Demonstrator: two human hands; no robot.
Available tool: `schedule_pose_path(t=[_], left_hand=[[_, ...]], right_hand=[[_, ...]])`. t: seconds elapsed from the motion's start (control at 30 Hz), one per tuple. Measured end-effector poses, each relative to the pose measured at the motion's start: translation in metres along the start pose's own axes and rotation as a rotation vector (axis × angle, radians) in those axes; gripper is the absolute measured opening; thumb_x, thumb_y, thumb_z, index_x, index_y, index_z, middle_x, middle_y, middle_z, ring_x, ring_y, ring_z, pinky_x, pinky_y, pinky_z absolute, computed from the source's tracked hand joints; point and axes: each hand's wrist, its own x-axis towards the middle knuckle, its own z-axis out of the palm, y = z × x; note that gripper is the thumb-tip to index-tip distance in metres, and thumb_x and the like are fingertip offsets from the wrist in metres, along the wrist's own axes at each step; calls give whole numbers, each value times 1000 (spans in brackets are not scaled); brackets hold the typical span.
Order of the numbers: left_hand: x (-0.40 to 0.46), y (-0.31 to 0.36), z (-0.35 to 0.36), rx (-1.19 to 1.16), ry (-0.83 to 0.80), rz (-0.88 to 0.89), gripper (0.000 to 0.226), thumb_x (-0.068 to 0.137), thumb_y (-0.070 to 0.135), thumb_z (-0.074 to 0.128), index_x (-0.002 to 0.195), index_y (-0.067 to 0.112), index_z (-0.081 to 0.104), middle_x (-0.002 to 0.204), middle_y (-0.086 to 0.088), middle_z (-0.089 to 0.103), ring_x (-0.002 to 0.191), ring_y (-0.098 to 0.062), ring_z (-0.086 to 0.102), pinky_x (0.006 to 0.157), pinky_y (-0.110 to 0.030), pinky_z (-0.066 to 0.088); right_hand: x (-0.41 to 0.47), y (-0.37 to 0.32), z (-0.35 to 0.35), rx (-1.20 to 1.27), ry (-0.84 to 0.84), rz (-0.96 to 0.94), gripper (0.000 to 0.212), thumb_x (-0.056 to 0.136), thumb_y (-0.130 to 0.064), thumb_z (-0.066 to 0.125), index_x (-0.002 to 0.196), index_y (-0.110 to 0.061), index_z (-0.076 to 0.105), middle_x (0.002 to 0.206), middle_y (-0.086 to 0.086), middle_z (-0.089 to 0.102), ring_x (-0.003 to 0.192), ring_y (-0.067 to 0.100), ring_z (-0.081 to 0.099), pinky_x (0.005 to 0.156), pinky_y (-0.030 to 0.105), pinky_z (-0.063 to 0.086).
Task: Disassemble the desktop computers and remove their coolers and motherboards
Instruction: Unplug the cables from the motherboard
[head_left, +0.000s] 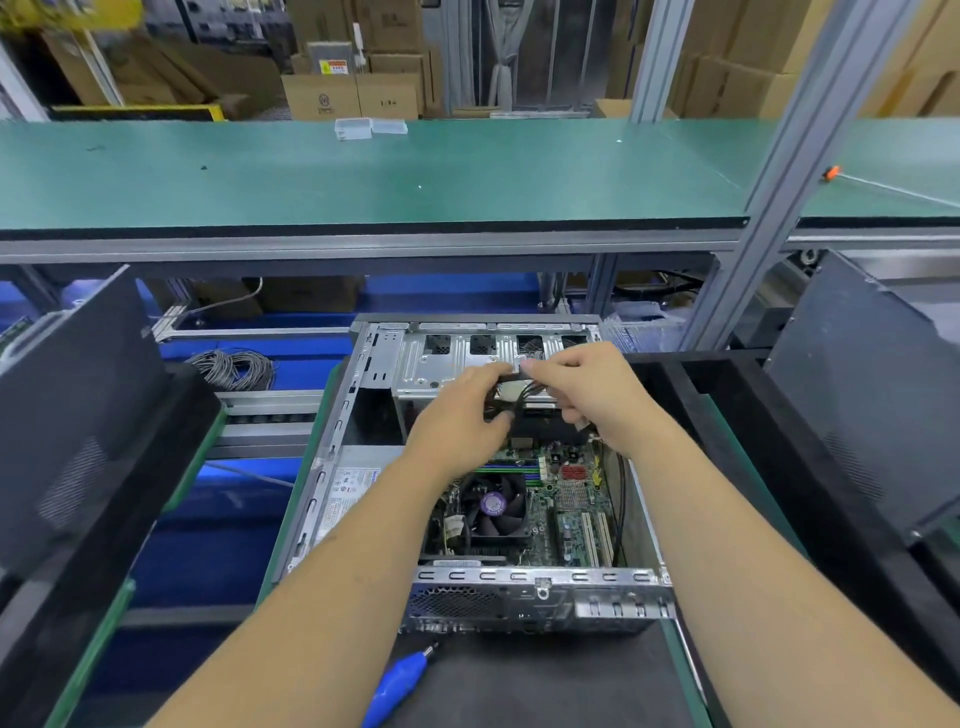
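You are early in the job, by the look of it: the open grey metal desktop case (467, 582) lies on its side with its cover already off, yet the green motherboard (571, 499) sits in place just below your hands, and the black cooler fan with the purple hub label (493, 506) is mounted on it, directly under your left wrist. Your left hand (460, 421) and right hand (592, 395) are close together above the silver drive cage (436, 364), both pinching the bundle of black cables with a black connector (511, 387), fingertips nearly meeting (so this reads as unplugging or freeing wiring, a step ahead of any cooler or board removal). Left to do, I judge: clear the cables, take off the cooler, release the board. The blue-handled electric screwdriver (400, 680) lies untouched near your left forearm, on the black mat. Your hands cover the connector's mating end, so you cannot tell whether it is plugged in or already free. The board's upper edge hides behind your right hand, and its screws are too small to make out. Dark panels stand well off to either side of your arms, cut off by the frame.
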Motion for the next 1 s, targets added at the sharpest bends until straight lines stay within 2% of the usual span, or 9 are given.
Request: schedule_pose_path(t=[0.07,0.23,0.33,0.47,0.63,0.7,0.77,0.87,1.0], left_hand=[[5,1,-2,45,-43,10,56,92,27,66,142,33,42,139,8,53,127,-17,51,102,-38,44],[4,1,-3,138,-162,-51,101,74,61,77,150,46,12,150,8,43,130,-21,50,99,-48,48],[7,-1,1,227,9,-87,73,90,49,64,150,36,24,134,3,57,115,-24,59,88,-44,52],[13,-16,-16,477,134,-113,38,93,19,55,130,21,46,119,-4,58,104,-30,60,81,-40,45],[12,-48,-35,602,190,-144,62,86,-3,52,142,20,42,130,-5,52,107,-31,54,75,-38,41],[10,-61,-39,595,229,-185,43,87,2,54,128,15,51,120,-9,54,103,-33,51,74,-40,38],[11,-69,-44,547,239,-209,15,90,18,58,103,13,53,107,-10,51,99,-33,48,77,-42,41],[14,-73,-50,304,185,-184,12,91,27,62,90,24,51,101,0,49,94,-24,49,79,-39,45],[21,-76,-65,-190,671,-510,14,95,23,51,91,19,64,92,-1,65,85,-25,60,70,-34,43]], right_hand=[[2,3,0,92,70,8,46,90,-30,73,50,-18,54,54,0,35,52,17,31,46,25,32],[1,12,6,444,50,11,6,91,-15,70,91,-11,74,68,-2,61,57,12,48,52,25,45],[2,13,15,629,-12,-7,8,91,-6,67,97,-9,72,75,3,64,62,13,54,55,25,48],[8,23,16,183,76,-68,6,89,-15,73,91,-21,74,84,-5,73,65,3,60,53,22,48],[10,57,22,-260,47,-50,6,86,-31,75,81,-32,72,92,-20,71,77,-7,63,69,12,44],[10,72,26,-350,-8,-19,4,87,-32,74,83,-32,72,83,-20,69,73,-10,61,68,14,44],[11,83,30,-341,-4,6,5,88,-31,73,92,-29,73,87,-16,70,80,-5,63,74,19,47],[10,90,36,-247,26,41,20,89,-35,71,109,-34,65,99,-11,67,84,2,62,73,20,48],[15,82,44,-116,43,-2,20,92,-32,67,110,-38,62,91,-11,68,86,20,68,79,44,57]])
